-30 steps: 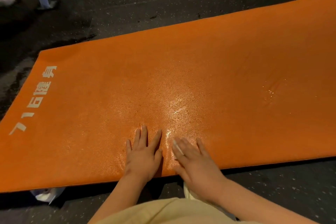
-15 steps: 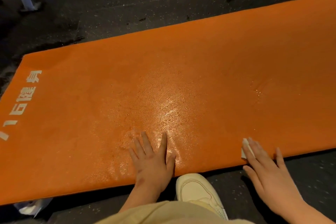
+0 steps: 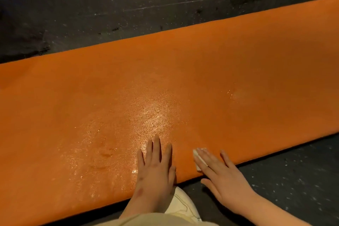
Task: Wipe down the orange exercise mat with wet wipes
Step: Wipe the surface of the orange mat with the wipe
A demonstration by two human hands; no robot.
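The orange exercise mat (image 3: 220,79) lay flat across the dark floor (image 3: 128,5), with a wet sheen just ahead of the hands. The view had swung right along it since half a second before, so its lettered end had left the frame. The left hand (image 3: 156,169) stayed spread flat on the mat by its near edge. The right hand (image 3: 225,180), fingers straight, had slid back in beside it. A pale shoe (image 3: 183,205) stood between the wrists. The white wet wipe (image 3: 199,158) lay pressed under the right fingers at the mat's near edge.
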